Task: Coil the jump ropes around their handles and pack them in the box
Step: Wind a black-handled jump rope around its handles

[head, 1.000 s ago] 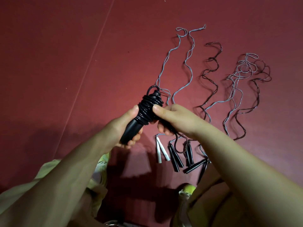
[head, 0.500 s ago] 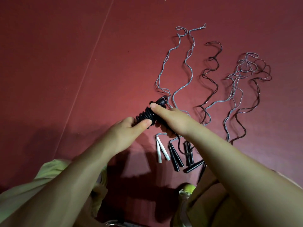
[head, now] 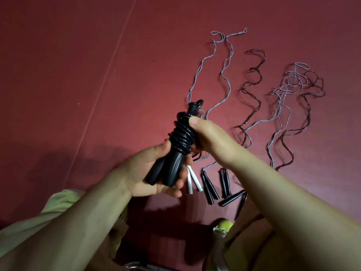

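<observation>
A black jump rope (head: 180, 132) is coiled tightly around its two black handles (head: 169, 170), held up above the red floor. My left hand (head: 154, 173) grips the lower ends of the handles from below. My right hand (head: 207, 137) holds the coiled part, thumb pressed on the upper turns. A small loop of rope sticks out at the top of the bundle. No box is in view.
Several uncoiled ropes lie stretched on the red floor (head: 78, 75): a grey rope (head: 224, 75) with white handles (head: 192, 181), a dark rope (head: 252, 85) and tangled grey and dark ropes (head: 293, 85) with black handles (head: 210, 187). My knees and yellow-green clothing fill the bottom edge.
The bundle has swung from lying sideways to upright, handles pointing down. My left hand shifted from the coils to under the handle ends; my right thumb stays on the coils.
</observation>
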A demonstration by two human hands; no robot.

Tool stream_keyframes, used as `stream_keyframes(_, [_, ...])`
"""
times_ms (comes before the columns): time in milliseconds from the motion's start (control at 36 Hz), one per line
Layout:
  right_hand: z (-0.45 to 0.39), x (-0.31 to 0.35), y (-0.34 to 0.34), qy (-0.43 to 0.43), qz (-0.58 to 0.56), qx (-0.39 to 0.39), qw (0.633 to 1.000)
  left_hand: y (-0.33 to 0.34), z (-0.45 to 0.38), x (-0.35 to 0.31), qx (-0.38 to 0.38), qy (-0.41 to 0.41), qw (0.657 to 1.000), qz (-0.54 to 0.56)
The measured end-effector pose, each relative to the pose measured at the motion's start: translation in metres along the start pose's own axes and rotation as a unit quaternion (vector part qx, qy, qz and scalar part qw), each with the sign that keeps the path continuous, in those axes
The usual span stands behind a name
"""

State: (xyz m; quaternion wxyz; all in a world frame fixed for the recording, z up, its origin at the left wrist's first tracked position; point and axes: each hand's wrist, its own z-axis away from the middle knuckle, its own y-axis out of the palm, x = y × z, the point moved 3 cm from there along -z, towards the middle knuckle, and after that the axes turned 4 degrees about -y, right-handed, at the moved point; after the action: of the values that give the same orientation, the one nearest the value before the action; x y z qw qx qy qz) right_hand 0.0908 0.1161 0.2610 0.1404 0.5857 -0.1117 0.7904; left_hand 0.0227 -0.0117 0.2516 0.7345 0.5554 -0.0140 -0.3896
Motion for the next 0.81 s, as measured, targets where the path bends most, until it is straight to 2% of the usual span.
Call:
stream_keyframes(222, [0.004,-0.004,-0.002,0.093,0.099,0.017,0.991,-0.005,-0.003,-0.001,-0.15,0.001,0.989,-0.014])
stream_keyframes(278, [0.004,-0.005,-0.001,0.112,0.108,0.012,0.988,-0.004,-0.002,-0.004,-0.205,0.012,0.978,-0.047])
stream_keyframes(361, [0.006,-0.009,0.0,0.139,0.124,0.018,0.982,-0.006,-0.001,-0.009,-0.316,0.03,0.93,-0.183])
stream_keyframes(417, [0.007,-0.012,0.001,0.153,0.14,0.022,0.978,-0.009,-0.002,-0.011,-0.356,0.041,0.896,-0.262])
stream_keyframes(500, [0.007,-0.012,0.0,0.161,0.175,0.017,0.971,-0.015,-0.005,-0.011,-0.376,0.041,0.867,-0.324])
stream_keyframes(611, [0.007,-0.01,0.001,0.153,0.213,0.015,0.965,-0.026,-0.004,-0.006,-0.392,0.005,0.812,-0.433])
stream_keyframes(722, [0.008,-0.008,0.0,0.146,0.209,0.0,0.967,-0.026,-0.004,-0.007,-0.389,0.012,0.81,-0.438])
stream_keyframes(806, [0.006,-0.008,-0.002,0.132,0.185,-0.017,0.974,-0.018,-0.005,-0.008,-0.342,0.03,0.849,-0.403])
